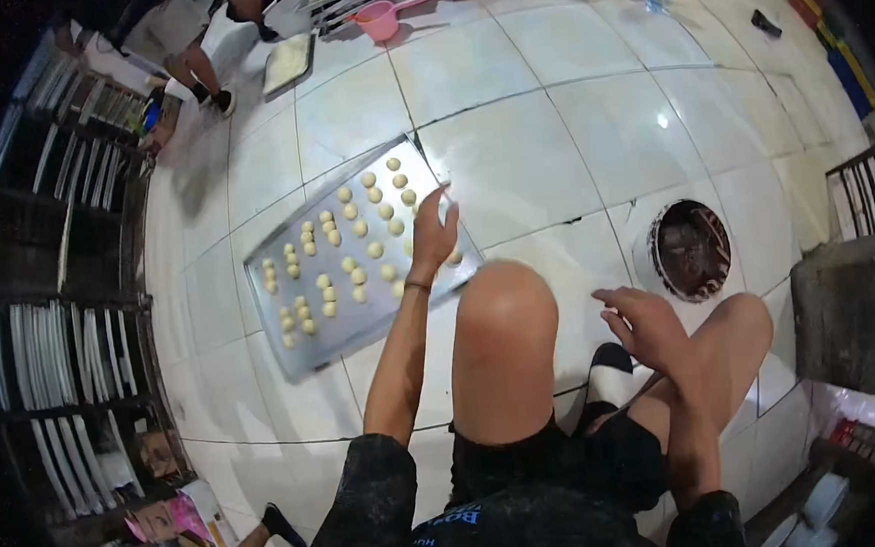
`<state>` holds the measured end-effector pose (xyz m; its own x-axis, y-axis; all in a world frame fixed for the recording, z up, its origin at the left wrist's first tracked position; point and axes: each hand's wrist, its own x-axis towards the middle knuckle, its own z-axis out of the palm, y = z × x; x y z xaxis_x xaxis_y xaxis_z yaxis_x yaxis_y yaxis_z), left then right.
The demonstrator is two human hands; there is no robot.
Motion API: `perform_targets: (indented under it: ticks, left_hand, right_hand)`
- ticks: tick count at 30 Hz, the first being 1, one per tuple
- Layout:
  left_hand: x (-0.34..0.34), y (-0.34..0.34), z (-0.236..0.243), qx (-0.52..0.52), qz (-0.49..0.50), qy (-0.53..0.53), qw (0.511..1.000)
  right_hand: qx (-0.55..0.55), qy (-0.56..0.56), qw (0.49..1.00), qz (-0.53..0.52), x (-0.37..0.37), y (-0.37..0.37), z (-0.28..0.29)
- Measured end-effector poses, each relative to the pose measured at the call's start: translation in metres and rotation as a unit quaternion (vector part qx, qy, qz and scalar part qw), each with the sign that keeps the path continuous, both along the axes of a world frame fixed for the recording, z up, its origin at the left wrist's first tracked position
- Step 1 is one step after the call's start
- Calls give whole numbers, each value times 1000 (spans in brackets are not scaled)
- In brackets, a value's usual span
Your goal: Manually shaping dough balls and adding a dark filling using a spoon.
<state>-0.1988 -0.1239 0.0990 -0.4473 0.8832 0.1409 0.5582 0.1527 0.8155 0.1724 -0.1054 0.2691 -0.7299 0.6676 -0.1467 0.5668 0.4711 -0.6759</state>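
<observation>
— Here, what do the fingers (445,201) of my left hand (433,236) show?

— Stretched out over the far right side of the metal baking tray (297,347), tips pinched close at its edge; whether they grip a dough ball or only touch the rim, I cannot tell. The right hand (646,323) hangs slack over my right thigh, fingers loosely spread, holding nothing.

— And the dough?

— Small pale dough balls (357,275) lie in loose rows across the tray, which sits flat on the white tiled floor (549,136), just beyond my raised left knee (505,309).

— Which step, in your view?

— Arranging pieces on the tray, I judge, with the near corner unfilled. The next move would call for a light touch, so neighbours stay apart.

— Anything nearby?

— A round floor opening (692,250) to the right; another person sits by a pink scoop (382,18) at the far end.
</observation>
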Motion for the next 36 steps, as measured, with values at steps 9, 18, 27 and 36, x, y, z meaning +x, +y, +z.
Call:
perform_targets:
  ticks: [9,18,27,36]
  left_hand:
    - [16,-187,-142,-123,-44,141,981]
    - [-36,-175,-183,-345,-29,42,937]
    - [-47,-195,-97,-378,-190,-198,884]
    - [196,21,197,-703,-124,259,650]
  right_hand:
    - [19,-44,999,19,48,-3,-17]
    - [-18,-21,999,-30,106,18,-31]
    - [47,-5,997,-54,134,37,-23]
    - [8,-32,992,-122,152,-21,34]
